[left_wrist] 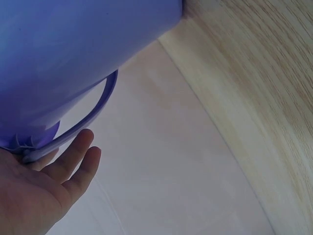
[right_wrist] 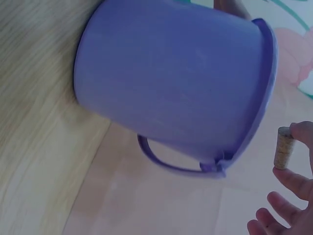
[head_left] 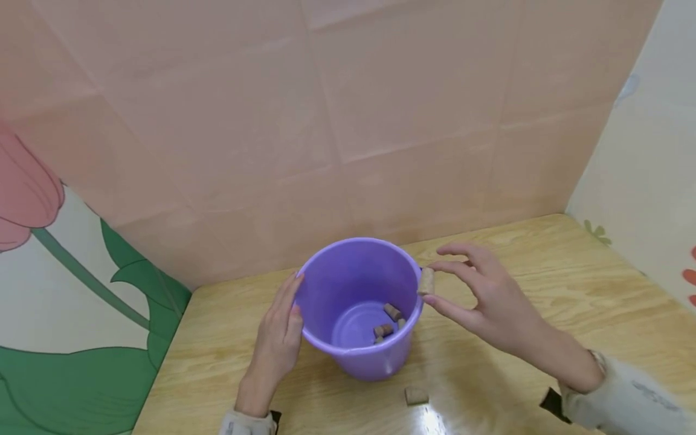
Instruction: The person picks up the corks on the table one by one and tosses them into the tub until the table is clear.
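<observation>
A purple bucket (head_left: 348, 350) stands upright on the table with several corks (head_left: 383, 330) lying on its bottom. Against the bucket's left side, at the rim, rests my left hand (head_left: 277, 332). Its extended fingers (left_wrist: 80, 171) reach beside the bucket's handle (left_wrist: 98, 105) in the left wrist view. My right hand (head_left: 492, 302) pinches one cork (head_left: 427, 281) between thumb and finger by the right rim, the other fingers spread. That pinched cork (right_wrist: 283, 148) shows its tapered shape in the right wrist view. Another cork (head_left: 416, 396) lies on the table in front of the bucket.
The wood-grain table (head_left: 217, 338) ends at a pinkish covered wall (head_left: 348, 121) behind the bucket. A panel with painted tulips and leaves (head_left: 76, 386) borders the left, and a pale wall (head_left: 652, 181) the right.
</observation>
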The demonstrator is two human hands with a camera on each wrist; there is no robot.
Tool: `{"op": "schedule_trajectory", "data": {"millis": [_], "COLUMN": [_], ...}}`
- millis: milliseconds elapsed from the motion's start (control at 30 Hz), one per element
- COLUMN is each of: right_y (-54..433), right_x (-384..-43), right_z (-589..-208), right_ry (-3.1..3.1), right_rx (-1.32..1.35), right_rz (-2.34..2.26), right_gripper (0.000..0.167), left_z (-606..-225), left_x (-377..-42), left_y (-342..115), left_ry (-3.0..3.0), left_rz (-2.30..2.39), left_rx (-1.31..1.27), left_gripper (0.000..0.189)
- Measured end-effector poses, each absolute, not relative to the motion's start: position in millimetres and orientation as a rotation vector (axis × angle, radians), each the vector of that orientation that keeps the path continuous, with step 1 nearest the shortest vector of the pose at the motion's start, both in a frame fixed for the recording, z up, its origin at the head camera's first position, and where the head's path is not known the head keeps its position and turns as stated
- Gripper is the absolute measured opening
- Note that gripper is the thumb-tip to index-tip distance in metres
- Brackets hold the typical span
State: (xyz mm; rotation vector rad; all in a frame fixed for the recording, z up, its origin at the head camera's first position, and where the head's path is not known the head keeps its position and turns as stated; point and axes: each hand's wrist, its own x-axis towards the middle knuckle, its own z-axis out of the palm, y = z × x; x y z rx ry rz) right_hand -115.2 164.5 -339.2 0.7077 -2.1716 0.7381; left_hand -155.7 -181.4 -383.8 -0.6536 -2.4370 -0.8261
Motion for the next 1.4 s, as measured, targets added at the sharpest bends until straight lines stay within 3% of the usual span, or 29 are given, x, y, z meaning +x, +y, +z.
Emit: {"op": "schedule_trajectory", "data": {"millis": [200,600,1133,1400], "right_y": [155,141,135,139], "right_x": [-113,-110,-109,-106], "right_z": [-344,-352,-351,-356], "right_ry": [-2.213,-2.299,-2.359,-2.360], "right_rx": [0.757,0.777,0.762,0.748], "right_rz": [0.774,0.775,0.820,0.831], "right_gripper": [0.041,0.048,0.040,0.044], "left_z": [-385,-386,-382,-382], "left_x": [-155,-155,-155,-154], "left_y": [-182,-183,-182,-182], "left_ry": [-2.437,-2.433,-2.459,-2.456], "left_rz": [-0.837,-0.841,-0.859,-0.876], "left_rx": [-0.651,-0.660,-0.643,-0.655], "left_gripper": [0.054,0.054,0.054,0.053]}}
